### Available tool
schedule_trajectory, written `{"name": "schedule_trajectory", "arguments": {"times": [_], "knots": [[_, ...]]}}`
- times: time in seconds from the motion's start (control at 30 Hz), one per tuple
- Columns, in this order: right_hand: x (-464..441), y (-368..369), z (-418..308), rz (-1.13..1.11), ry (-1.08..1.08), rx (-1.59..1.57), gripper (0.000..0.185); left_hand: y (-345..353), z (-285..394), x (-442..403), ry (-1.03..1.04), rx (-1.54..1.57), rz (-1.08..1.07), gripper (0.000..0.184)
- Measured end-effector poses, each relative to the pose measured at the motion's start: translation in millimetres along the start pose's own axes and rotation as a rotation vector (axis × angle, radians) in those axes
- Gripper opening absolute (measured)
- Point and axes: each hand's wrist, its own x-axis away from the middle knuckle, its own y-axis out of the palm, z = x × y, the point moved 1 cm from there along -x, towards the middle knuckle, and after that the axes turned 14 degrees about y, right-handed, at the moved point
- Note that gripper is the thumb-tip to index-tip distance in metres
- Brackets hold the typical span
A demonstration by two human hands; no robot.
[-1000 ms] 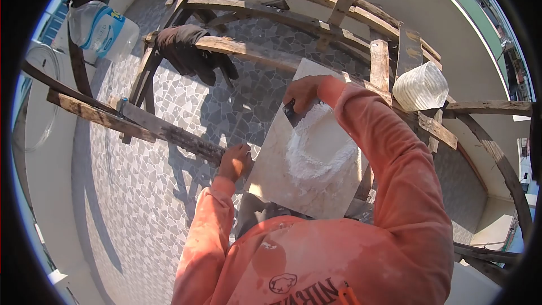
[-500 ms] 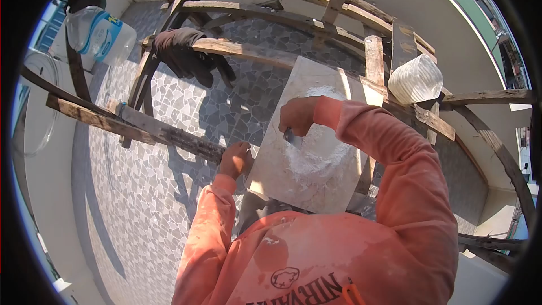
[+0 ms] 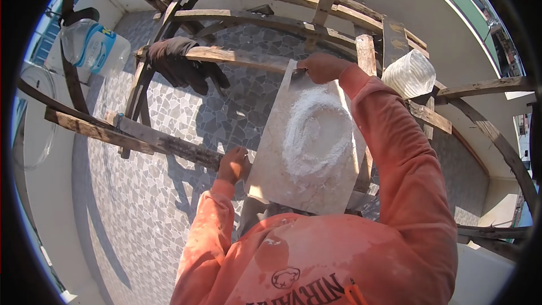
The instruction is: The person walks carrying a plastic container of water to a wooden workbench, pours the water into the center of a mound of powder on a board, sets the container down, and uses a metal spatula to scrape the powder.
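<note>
A pale stone-like slab (image 3: pixel 271 183) lies before me, with a ring of white powder (image 3: pixel 305 164) heaped around a scraped middle. At its far left corner my right hand (image 3: pixel 324 68) is closed around a putty knife (image 3: pixel 297 79), whose dark blade is against the slab's surface. The knife's handle is hidden in the fingers. My left hand (image 3: pixel 234 165) is closed at the near end of a wooden beam (image 3: pixel 192 149), left of the slab; its fingers are partly hidden.
Dark gloves (image 3: pixel 178 62) hang over a wooden rail (image 3: pixel 243 57). A plastic water jug (image 3: pixel 96 48) hangs at the left. A ribbed whitish container (image 3: pixel 410 73) stands on the timber frame at the right. Below is a tiled floor (image 3: pixel 141 203) in a stone mosaic pattern.
My right hand has moved with the putty knife from the powder's middle to the slab's far corner. The powder now shows as a clearer ring. My left hand stays put.
</note>
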Motion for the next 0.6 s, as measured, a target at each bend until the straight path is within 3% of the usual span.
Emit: {"name": "schedule_trajectory", "arguments": {"times": [0.13,0.37,0.6], "knots": [[-42,24,84,0.091,0.221,-0.018,0.046,5,-5,3,-0.002,-0.024,-0.005,0.012],[-109,109,190,-0.058,0.361,-0.232,0.047,-4,6,-3,-0.056,0.012,-0.009,0.008],[-88,73,96,-0.211,0.291,-0.269,0.041,-3,3,-2,-0.025,-0.026,-0.038,0.012]]}}
